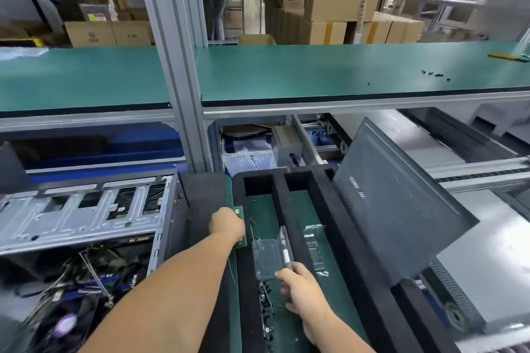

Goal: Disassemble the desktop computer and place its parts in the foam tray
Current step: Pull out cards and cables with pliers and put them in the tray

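Gripping green RAM stick (pixel 240 228): L hand (pixel 226 223), fingers curled, over foam tray (pixel 338 226); R hand (pixel 301 289) pinching clear plastic case (pixel 265 259).

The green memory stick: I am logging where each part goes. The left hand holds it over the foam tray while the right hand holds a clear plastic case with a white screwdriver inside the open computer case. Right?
One slip. The head view shows the right hand with the clear plastic case and white screwdriver over the foam tray, not inside the computer case. The left hand does hold the memory stick at the tray's edge.
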